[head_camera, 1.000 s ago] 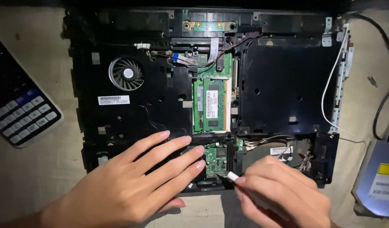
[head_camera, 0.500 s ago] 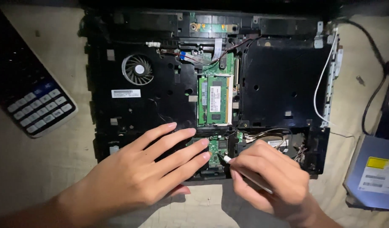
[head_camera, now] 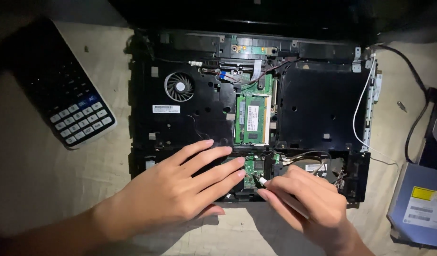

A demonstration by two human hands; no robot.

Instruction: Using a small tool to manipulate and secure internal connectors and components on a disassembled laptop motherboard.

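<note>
Two hands work over an opened laptop (head_camera: 218, 118) that lies on a pale cloth (head_camera: 47, 189) in a dark room, lit only from above. Far left on the cloth sits a black calculator (head_camera: 66, 102) with pale keys at its lower end. Next comes the laptop's black inside, with a round fan (head_camera: 179, 86) and, just below it, a small white rectangle sticker (head_camera: 166, 109). The left hand (head_camera: 176, 192) lies flat on the laptop's front edge, fingers spread and loose, holding nothing. A green memory card (head_camera: 253, 118) with a white label stands in the middle. Below it is a small green board (head_camera: 252, 169). The right hand (head_camera: 306, 201) is curled tight around a thin tool (head_camera: 262, 180), whose white tip touches that board. A white wire (head_camera: 360, 109) runs down the right side. Far right lies a grey disc drive (head_camera: 420, 204) with a yellow and white label.
</note>
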